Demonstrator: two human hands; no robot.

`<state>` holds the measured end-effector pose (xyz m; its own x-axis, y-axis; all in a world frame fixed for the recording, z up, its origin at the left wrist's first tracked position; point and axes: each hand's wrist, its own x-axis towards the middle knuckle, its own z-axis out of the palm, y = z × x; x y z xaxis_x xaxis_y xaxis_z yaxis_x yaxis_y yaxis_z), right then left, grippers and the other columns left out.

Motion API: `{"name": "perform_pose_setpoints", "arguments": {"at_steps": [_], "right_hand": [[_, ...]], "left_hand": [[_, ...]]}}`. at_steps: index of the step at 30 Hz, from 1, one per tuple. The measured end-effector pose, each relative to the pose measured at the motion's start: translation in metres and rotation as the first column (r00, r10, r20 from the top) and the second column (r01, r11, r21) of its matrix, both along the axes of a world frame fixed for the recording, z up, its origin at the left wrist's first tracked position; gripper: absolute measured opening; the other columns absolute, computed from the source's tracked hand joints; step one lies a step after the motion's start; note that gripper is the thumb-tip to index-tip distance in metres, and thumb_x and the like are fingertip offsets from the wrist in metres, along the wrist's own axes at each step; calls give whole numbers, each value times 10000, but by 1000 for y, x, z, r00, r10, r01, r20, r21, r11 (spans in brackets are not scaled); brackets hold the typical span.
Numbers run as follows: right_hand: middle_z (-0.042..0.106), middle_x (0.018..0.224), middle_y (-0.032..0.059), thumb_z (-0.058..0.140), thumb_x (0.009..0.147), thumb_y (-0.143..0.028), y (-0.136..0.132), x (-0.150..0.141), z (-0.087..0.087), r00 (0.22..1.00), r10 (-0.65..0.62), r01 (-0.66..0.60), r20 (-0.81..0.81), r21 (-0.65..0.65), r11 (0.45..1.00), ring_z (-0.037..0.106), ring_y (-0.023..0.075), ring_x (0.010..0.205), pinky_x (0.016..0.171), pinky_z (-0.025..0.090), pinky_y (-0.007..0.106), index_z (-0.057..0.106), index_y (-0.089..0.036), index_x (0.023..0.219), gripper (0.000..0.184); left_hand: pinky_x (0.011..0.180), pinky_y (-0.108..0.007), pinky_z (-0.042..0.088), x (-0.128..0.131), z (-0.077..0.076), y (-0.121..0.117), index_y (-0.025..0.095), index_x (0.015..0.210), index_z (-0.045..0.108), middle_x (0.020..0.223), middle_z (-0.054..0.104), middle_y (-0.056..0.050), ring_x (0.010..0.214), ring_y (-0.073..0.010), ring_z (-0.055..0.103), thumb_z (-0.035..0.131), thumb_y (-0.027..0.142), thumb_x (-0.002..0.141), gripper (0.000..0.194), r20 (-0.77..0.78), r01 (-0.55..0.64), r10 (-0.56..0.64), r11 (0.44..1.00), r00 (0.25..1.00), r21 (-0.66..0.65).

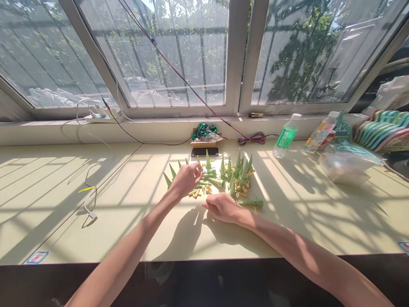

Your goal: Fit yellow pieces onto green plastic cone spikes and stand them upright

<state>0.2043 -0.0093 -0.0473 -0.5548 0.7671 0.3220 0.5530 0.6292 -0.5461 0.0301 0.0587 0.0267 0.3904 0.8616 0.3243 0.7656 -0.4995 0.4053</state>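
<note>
L hand (187, 178): fingers curled in, tips at edge of the cone group; can't tell if gripping anything. R hand (223, 207), approx 4 o'clock of L, low over table (128, 230): fingers curled, can't tell if anything's in it. Lying green cones (217, 182) at L's 3, small tan bits (195, 193) betw. the hands. Upright green cones (238, 168) at R's 1, more tan bits at their feet; single flat cone (254, 202) at R's 3. More upright cones at L's 10–12, partly hidden by it.

From hands outward: dark phone (204, 152) at 12, box (206, 139) w/ green stuff just behind. Coiled wire (255, 138) btwn 1 & 2; green-label bottle (286, 137) at 2, 2nd bottle (321, 133) beside it; plastic container (345, 168) approx 3. White cable (91, 214) approx 9, power strip (107, 116) at 10.
</note>
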Motion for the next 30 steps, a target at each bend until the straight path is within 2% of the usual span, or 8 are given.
{"name": "perform_pose_setpoints", "arguments": {"at_steps": [2, 4, 7, 10, 13, 16, 23, 30], "right_hand": [[354, 583, -53, 533, 985, -253, 0, 0, 0, 1000, -4, 4, 7, -4, 1000, 275, 98, 528, 521, 203, 266, 355, -192, 608, 421], [364, 580, -50, 529, 982, -241, -1, 1, 0, 1000, -8, 8, 10, -15, 1000, 292, 102, 530, 522, 214, 269, 365, -194, 610, 409], [372, 574, -45, 520, 988, -248, -1, 1, 1, 1000, -12, 12, 8, -21, 1000, 312, 106, 529, 524, 233, 270, 362, -197, 608, 415], [363, 574, -47, 525, 989, -268, -1, 0, 2, 1000, -19, 19, 9, -20, 1000, 314, 105, 528, 519, 230, 265, 341, -198, 606, 430], [344, 573, -50, 526, 985, -269, -1, 0, 3, 999, -27, 27, 31, -21, 999, 299, 104, 530, 521, 210, 266, 331, -198, 603, 435], [341, 573, -50, 515, 986, -270, -1, 0, 3, 999, -29, 31, 43, -28, 999, 291, 107, 535, 531, 209, 269, 334, -199, 606, 427], [346, 574, -50, 507, 987, -256, -2, 1, 2, 999, -31, 32, 20, -52, 998, 305, 113, 538, 538, 227, 265, 316, -208, 616, 420], [380, 584, -41, 518, 983, -244, -1, 1, -2, 999, -30, 32, 33, -47, 998, 334, 118, 549, 545, 255, 268, 343, -209, 614, 411]], "left_hand": [[596, -254, 462, -3, -4, -15, 170, 872, 688, 743, 694, -23, 627, -162, 631, 598, 210, 923, 111, -69, 85, -87, 996, 994, -37], [639, -262, 483, -4, -12, -23, 176, 900, 703, 897, 714, -46, 703, -167, 661, 561, 197, 943, 150, -142, 165, -169, 985, 975, -39], [671, -279, 498, -6, -23, -23, 174, 976, 706, 1018, 696, -79, 806, -200, 688, 531, 150, 939, 181, -277, 132, -123, 991, 953, 13], [623, -282, 485, -10, -30, -16, 164, 977, 700, 999, 675, -96, 799, -217, 689, 474, 128, 948, 230, -369, 11, 8, 999, 929, 48], [612, -293, 487, -16, -35, -14, 156, 1010, 694, 1011, 672, -106, 797, -225, 684, 453, 151, 957, 247, -330, -84, 113, 991, 937, 99], [672, -304, 510, -23, -40, -15, 168, 1025, 699, 1030, 682, -98, 845, -231, 683, 475, 186, 952, 236, -256, -66, 89, 993, 963, 101], [805, -342, 529, -34, -48, -15, 184, 959, 722, 1088, 695, -106, 924, -256, 687, 534, 180, 909, 194, -206, -56, 49, 998, 977, -25], [778, -340, 533, -32, -52, -16, 190, 981, 752, 1099, 684, -111, 901, -263, 701, 540, 205, 940, 216, -214, -68, 64, 998, 975, -11]]}}
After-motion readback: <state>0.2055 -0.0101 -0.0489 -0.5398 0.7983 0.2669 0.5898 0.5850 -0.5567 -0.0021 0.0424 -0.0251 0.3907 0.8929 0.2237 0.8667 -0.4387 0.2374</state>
